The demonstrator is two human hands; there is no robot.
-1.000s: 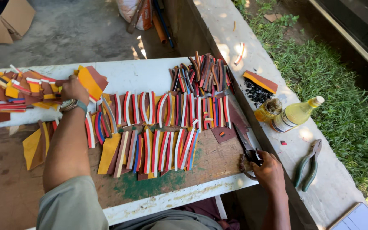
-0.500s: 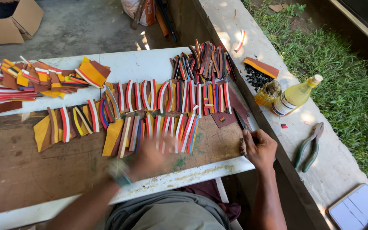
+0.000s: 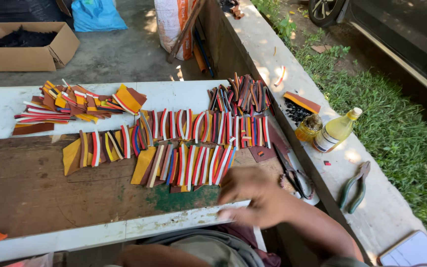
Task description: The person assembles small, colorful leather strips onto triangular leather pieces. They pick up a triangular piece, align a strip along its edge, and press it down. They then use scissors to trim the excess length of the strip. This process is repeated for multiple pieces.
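Observation:
My right hand point(image 3: 253, 198) is blurred over the front edge of the worn wooden table point(image 3: 35, 188), its forearm coming in from the lower right. Its fingers curl down near the white front rail, and I cannot tell whether they hold anything. Just behind it lie rows of curved strips point(image 3: 193, 163) in red, white, brown, yellow and blue. Black scissors point(image 3: 295, 175) lie on the table right of the hand. My left hand is out of sight; only a bit of arm point(image 3: 139, 254) shows at the bottom edge.
A loose heap of strips point(image 3: 75, 104) sits at the back left, another bundle point(image 3: 243, 94) at the back right. On the concrete ledge stand a yellow bottle point(image 3: 334, 131) and a jar point(image 3: 308, 127), with green pliers point(image 3: 354, 185). A cardboard box point(image 3: 25, 47) is on the floor.
My left hand has pulled back out of view from the middle of the table. My right hand has moved left and toward me, away from the scissors.

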